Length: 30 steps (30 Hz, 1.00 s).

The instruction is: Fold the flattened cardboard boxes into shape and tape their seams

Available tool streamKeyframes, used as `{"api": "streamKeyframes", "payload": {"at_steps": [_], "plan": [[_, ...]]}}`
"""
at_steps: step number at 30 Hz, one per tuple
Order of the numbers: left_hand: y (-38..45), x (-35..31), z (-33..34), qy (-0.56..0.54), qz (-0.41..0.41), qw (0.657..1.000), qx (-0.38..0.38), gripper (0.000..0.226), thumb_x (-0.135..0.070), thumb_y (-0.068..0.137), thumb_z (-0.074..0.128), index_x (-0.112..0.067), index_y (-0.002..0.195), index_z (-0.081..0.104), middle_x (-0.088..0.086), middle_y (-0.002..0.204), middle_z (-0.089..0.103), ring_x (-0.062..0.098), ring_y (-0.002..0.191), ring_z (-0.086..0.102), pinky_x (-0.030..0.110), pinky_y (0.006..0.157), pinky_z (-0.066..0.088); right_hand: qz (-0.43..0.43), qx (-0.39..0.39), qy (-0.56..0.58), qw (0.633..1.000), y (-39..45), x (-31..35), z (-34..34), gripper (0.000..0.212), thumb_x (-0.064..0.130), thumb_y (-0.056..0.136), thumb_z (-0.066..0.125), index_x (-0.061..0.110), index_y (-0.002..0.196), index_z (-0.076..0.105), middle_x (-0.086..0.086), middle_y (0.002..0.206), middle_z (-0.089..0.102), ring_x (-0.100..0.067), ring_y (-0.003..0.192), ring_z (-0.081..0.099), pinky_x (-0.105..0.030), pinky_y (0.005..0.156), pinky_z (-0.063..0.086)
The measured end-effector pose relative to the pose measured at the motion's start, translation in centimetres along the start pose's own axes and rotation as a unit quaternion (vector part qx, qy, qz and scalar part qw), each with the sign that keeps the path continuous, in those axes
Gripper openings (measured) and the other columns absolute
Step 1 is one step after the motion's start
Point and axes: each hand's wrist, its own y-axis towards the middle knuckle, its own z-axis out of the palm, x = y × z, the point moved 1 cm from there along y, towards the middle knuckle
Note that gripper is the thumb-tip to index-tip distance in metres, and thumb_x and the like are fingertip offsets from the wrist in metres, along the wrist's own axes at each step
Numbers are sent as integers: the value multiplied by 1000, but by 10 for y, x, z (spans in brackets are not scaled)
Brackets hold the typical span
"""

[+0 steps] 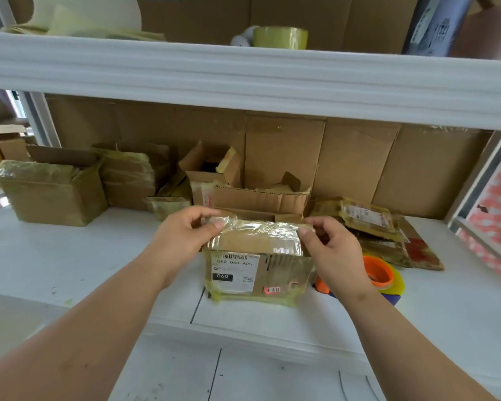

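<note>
Nearest, I log my two forearms reaching onto the white table (70, 264). Left hand (182, 235): fingers curled, thumb pressed on the left end of the tape (258, 228) lying glossy along the top of the box (258, 264). Right hand (333, 250): fingers curled, thumb pinching the tape's right end at the box's top corner. The box stands upright near the table's front edge, between my hands, its near face bearing a white label (235, 272) and a small orange sticker (272, 290). Just right of it, partly behind my right wrist, an orange tape dispenser (379, 273). Further right, a heap of flattened boxes (388, 233). Directly behind the box, an open carton (261, 198), touching or nearly so; I cannot tell. Back left, a taped carton (49, 192) with its flap up. A cardboard sheet (359, 163) lines the back. Above, a white shelf (243, 76) carries a tape roll (281, 37).
</note>
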Motion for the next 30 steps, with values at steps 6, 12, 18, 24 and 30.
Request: {"api": "streamKeyframes", "payload": {"at_steps": [6,12,18,24,30], "plan": [[-6,-2,5,-1,-2,1000,19,67,-17,89,71,-38,145,40,-8,137,46,14,96,67,30,79,56,11,19,55,998,-1,-6,-4,42,23,88,73,26,122,50,-1,80,56,-8,71,55,-27,67,50],[0,-8,3,32,-26,997,61,97,-7,90,69,-48,154,10,-8,155,29,9,83,68,16,62,50,7,55,-8,998,6,-9,-7,92,31,83,78,42,152,19,14,125,30,-8,108,44,-31,97,47],[1,-9,7,62,-7,995,79,80,-5,91,66,-50,146,28,-3,131,44,14,92,60,24,71,49,-18,178,-4,984,16,-7,-5,81,23,92,66,52,151,18,15,149,29,-9,134,36,-37,114,37],[-6,15,4,108,44,993,5,11,-30,91,68,-37,97,63,-14,131,58,5,102,59,36,92,50,-74,90,-40,992,8,-17,1,11,23,91,68,33,93,63,19,107,54,2,105,52,-9,79,40],[-9,24,5,129,93,987,-29,15,-29,91,68,-21,102,75,-17,136,56,-5,107,57,4,79,36,-74,57,-60,994,3,-18,2,18,31,93,63,23,79,72,16,109,59,13,105,50,-3,79,36]]}}
